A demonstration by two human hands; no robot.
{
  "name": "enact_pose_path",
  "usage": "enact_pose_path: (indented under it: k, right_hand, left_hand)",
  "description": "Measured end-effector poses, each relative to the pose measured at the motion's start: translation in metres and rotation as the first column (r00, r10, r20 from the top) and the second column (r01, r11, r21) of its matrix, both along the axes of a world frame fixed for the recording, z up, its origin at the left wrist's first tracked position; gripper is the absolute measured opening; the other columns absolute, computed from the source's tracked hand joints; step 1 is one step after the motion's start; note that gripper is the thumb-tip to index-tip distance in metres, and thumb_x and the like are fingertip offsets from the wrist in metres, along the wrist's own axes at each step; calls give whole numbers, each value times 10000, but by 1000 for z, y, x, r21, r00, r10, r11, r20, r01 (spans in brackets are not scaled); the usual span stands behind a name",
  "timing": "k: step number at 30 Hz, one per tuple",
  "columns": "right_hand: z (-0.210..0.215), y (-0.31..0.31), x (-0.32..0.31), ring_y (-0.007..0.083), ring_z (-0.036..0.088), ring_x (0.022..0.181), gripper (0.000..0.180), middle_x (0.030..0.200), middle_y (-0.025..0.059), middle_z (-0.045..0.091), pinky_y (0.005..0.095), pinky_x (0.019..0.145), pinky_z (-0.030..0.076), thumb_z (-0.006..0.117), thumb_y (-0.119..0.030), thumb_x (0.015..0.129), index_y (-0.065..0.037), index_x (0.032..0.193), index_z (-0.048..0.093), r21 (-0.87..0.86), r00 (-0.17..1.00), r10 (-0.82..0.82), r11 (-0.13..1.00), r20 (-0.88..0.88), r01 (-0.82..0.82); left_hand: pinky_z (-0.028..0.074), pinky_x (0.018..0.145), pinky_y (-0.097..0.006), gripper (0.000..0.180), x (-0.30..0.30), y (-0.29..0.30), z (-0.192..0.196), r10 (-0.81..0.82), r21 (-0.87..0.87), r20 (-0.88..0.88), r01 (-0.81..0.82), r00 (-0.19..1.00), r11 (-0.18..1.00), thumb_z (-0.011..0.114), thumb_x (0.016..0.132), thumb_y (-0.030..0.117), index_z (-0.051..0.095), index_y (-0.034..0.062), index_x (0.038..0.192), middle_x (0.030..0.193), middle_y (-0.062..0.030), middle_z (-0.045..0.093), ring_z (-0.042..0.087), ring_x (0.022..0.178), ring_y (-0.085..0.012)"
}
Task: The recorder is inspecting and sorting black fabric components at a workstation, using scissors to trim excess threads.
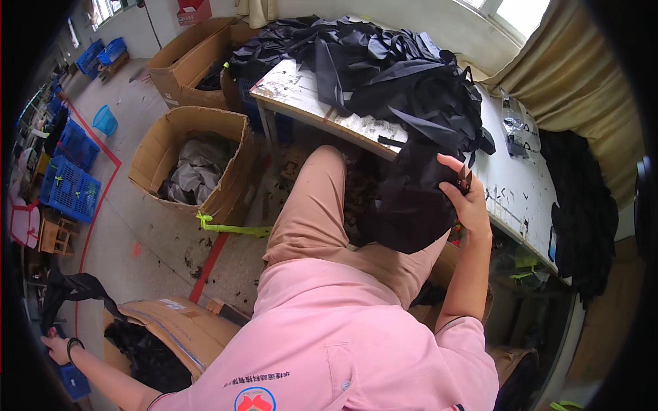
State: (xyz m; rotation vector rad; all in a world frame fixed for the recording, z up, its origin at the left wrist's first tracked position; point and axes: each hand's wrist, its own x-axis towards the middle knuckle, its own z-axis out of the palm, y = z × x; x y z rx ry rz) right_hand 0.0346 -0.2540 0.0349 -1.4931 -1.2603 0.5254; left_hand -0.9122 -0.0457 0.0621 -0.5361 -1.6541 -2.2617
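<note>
Out at the far left, my left hand [59,346] is closed on a piece of black fabric [77,288], which trails from it above an open carton. My right hand [469,203] is raised by the table edge, with small dark thread snips [465,179] tucked between its fingers. Its thumb and index fingertip lie against another black fabric piece [411,205] that hangs off the table over my thigh; whether they pinch it I cannot tell. A large heap of black fabric pieces [384,65] covers much of the white table [301,85].
A carton [154,154] with grey fabric stands left of my knees, and another carton [164,75] behind it. The carton [185,332] under my left arm holds black fabric. Blue crates [68,188] line the far left. More black cloth [582,212] hangs at the table's right end.
</note>
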Motion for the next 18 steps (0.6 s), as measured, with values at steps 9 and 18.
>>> enact_pose_path:
  k: [9,18]
  right_hand:
    - [-5,1,0,197,490,1197,526,1345,123,488,309,1032,352,542,40,828,46,1343,437,17,999,32,999,-25,-31]
    - [-12,4,-1,223,460,1217,523,1373,116,456,332,1048,333,548,-119,905,-5,1393,399,-17,998,59,998,29,-58]
  left_hand:
    - [537,485,-294,365,48,-66,15,74,100,-64,-68,995,993,638,890,215,497,-112,811,732,-207,640,635,573,-227]
    - [515,449,-292,327,66,-86,26,62,240,-50,-48,997,970,594,920,216,419,-13,765,752,-163,603,591,542,-196]
